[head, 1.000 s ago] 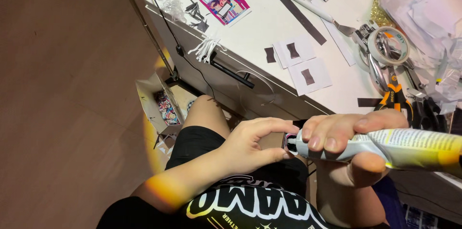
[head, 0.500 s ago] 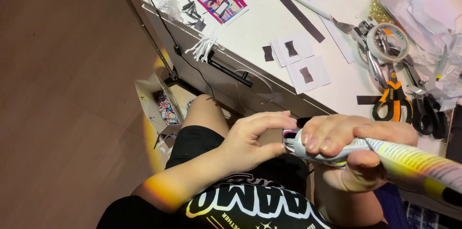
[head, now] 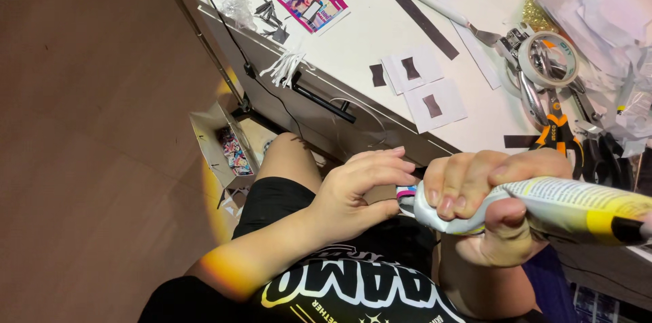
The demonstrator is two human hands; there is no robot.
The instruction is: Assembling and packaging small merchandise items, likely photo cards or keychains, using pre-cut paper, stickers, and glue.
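My right hand [head: 499,204] is wrapped around a large white and yellow glue tube [head: 577,204], squeezing it over my lap. The tube's nozzle end points left. My left hand [head: 360,190] pinches at that nozzle end [head: 406,194] with thumb and fingertips; a small pink and dark bit shows there. Both hands sit just in front of the white desk's edge [head: 380,109]. What lies between the left fingertips is too small to make out.
On the desk lie white paper squares with dark cut pieces [head: 424,85], a long dark strip [head: 407,4], a tape roll [head: 557,58], orange-handled scissors [head: 553,126], a colourful printed card [head: 312,0] and paper shreds [head: 285,65]. A small open box [head: 221,146] stands on the brown floor.
The tube has tilted slightly and my hands have shifted a little to the right and down; my left fingers stay at the nozzle end.
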